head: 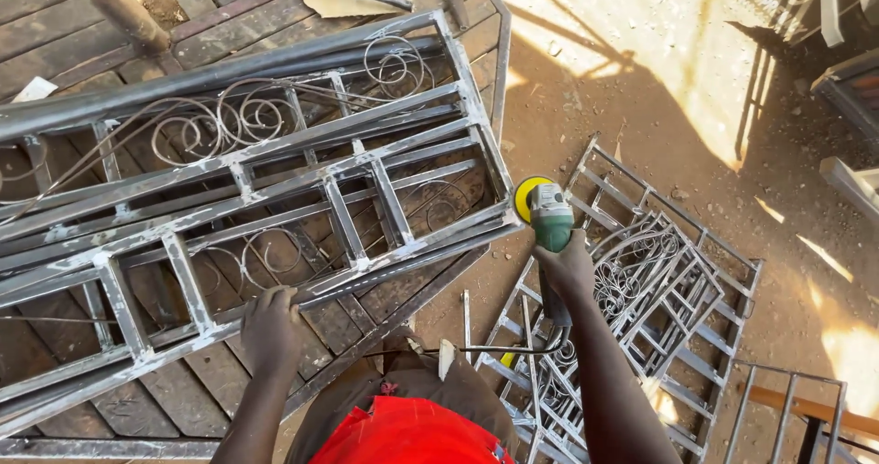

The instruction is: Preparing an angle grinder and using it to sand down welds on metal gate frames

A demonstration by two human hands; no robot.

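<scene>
My right hand (566, 267) grips the grinder (547, 215), disc at the grille's (275, 189) right corner; my left hand (268, 327) clamps its near rail. I'm sanding; next needs steady, light pressure.

Two hands (271, 328) (566, 264), one grinder (548, 213), one grille (247, 198) left, several grilles (641, 290) stacked right.

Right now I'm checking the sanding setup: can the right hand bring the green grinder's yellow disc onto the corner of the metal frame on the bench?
Probably yes. The right hand holds the green grinder with its yellow disc already at the metal frame corner, nothing between them. The left hand rests on the frame's near rail.
</scene>
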